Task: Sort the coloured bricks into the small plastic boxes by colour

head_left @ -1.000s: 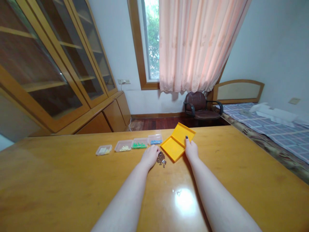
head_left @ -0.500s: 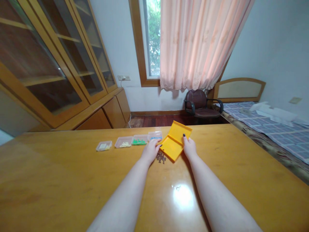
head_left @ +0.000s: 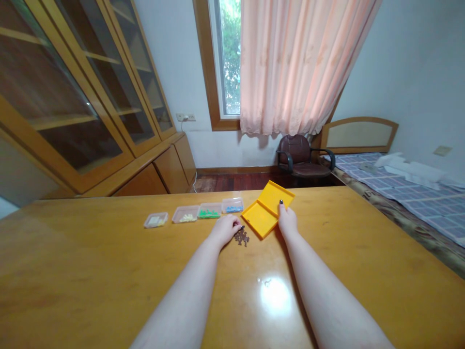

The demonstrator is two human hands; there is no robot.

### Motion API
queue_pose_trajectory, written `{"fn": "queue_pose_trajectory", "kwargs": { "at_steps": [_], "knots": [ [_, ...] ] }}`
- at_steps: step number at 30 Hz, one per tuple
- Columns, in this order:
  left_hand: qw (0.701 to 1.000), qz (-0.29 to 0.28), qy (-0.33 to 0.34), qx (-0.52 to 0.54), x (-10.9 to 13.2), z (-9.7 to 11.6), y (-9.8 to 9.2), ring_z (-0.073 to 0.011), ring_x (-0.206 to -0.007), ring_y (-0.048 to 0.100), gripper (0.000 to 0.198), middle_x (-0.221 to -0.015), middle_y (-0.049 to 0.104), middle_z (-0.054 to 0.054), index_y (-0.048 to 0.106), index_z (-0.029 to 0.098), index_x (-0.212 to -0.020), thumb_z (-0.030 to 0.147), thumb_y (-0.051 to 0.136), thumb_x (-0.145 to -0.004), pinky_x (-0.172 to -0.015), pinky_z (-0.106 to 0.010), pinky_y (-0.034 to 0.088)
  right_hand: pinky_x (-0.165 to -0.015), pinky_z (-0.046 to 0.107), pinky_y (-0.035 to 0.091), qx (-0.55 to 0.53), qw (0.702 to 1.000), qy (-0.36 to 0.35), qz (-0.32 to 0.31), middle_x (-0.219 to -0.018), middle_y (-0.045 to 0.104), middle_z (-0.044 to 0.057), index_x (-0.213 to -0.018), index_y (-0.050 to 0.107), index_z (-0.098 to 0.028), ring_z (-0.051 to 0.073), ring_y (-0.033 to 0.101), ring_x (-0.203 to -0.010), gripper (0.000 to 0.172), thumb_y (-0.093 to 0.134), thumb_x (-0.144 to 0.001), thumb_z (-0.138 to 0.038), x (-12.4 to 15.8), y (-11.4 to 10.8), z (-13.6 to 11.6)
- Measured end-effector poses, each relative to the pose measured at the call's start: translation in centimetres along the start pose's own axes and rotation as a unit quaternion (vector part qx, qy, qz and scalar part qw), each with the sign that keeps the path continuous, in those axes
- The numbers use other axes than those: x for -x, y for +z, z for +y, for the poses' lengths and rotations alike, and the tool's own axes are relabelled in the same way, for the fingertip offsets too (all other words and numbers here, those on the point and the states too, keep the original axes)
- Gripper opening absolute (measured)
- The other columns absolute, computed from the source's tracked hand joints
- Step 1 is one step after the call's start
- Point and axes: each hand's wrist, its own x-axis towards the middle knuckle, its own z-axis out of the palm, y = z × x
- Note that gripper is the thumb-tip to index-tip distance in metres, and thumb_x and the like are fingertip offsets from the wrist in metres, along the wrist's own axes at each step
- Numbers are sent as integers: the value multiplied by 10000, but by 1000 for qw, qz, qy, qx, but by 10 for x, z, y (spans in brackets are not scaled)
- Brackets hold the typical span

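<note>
My right hand (head_left: pixel 288 220) grips a yellow hinged plastic box (head_left: pixel 259 222) by its right side, thumb on top. The box's lid (head_left: pixel 276 196) is flipped back, and a small dark piece (head_left: pixel 248 221) lies near its left corner inside. My left hand (head_left: pixel 227 230) is lowered at the top edge of a loose pile of small brown pieces (head_left: pixel 242 237) on the table, left of the box. Its fingers are drawn together; whether a piece is between them cannot be made out.
Four clear plastic boxes stand in a row at the back of the wooden table (head_left: pixel 109 271): one with blue pieces (head_left: pixel 232 209), one with green pieces (head_left: pixel 209 213), one with cream pieces (head_left: pixel 187 218), and a small one (head_left: pixel 156 220). A chair (head_left: pixel 296 155) stands beyond.
My left hand has moved from the yellow box's left edge down and left to the brown pile. The box, in my right hand, has shifted slightly right.
</note>
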Motion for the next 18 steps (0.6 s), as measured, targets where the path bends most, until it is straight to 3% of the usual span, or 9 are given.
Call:
{"fn": "queue_pose_trajectory", "kwargs": {
  "at_steps": [13,18],
  "knots": [
    [999,14,-14,46,-2,0,4,-136,-656,532,108,-715,611,-9,614,169,-714,269,584,-740,-605,-233,382,-606,276,439,-17,999,-10,-25,-859,676,141,-826,638,-106,242,619,-756,601,404,-729,-650,0,3,4],
    [989,109,15,97,0,8,-3,-130,-703,521,115,-732,577,-2,583,171,-714,276,578,-760,-660,-237,410,-594,274,445,-33,999,-12,-28,-856,678,139,-826,637,-105,245,619,-754,609,429,-706,-665,0,7,7]
  ]
}}
